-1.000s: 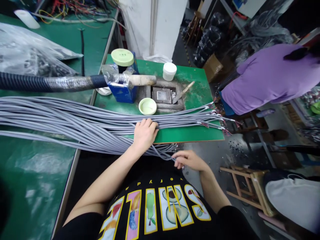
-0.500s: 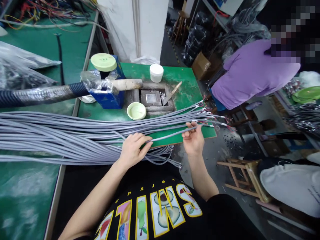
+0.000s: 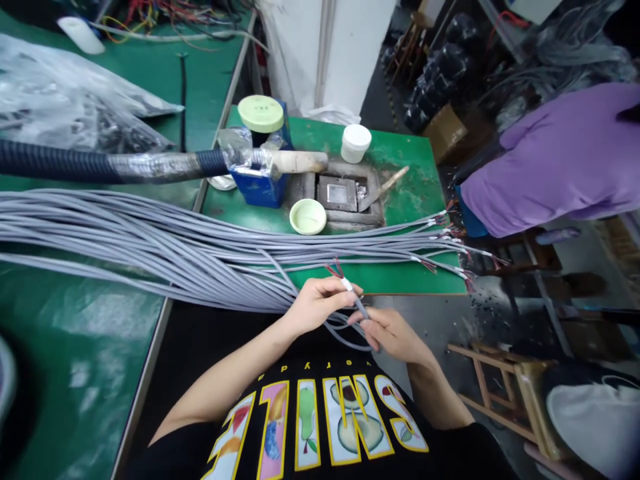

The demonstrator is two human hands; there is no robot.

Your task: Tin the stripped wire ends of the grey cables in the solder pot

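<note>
Close to my body, a grey cable slants up between my hands, with a white band and thin red and dark bared wires at its upper end. My left hand pinches it just below the white band. Lower down, my right hand is closed around the same cable. Beside my left hand a thick bundle of grey cables runs across the bench. Most of their stripped ends with white bands lie toward the bench's right edge; other cable ends hang below my hands, partly hidden.
Behind the bundle stand a pale green bowl, a sunken metal pot with a scraper, a white tub and a blue box carrying a hose. A person in purple is at right, near a wooden stool.
Both hands have drawn closer together and toward my body. The cable's wired end now points up beside my left hand. The view has shifted, so the bench appears farther right.
</note>
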